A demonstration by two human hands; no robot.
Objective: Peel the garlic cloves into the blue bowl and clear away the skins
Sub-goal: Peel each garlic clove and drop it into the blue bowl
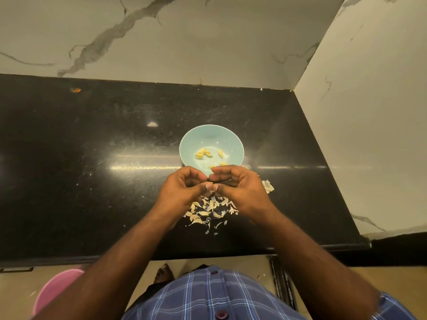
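A blue bowl [211, 147] sits on the black countertop [92, 146], near the middle and closer to the right edge. Some peeled yellow garlic cloves [203, 154] lie inside it. Both hands meet just in front of the bowl, above a pile of garlic skins [209, 212] that lies toward the front edge. The left hand [182, 189] and the right hand [240, 189] have curled fingers, and their fingertips come together on something small and pale. It is mostly hidden, so I cannot tell what it is. A few more skins [268, 186] lie beside the right hand. A pink tub [54, 289] stands on the floor below the front left. No writing can be read anywhere.
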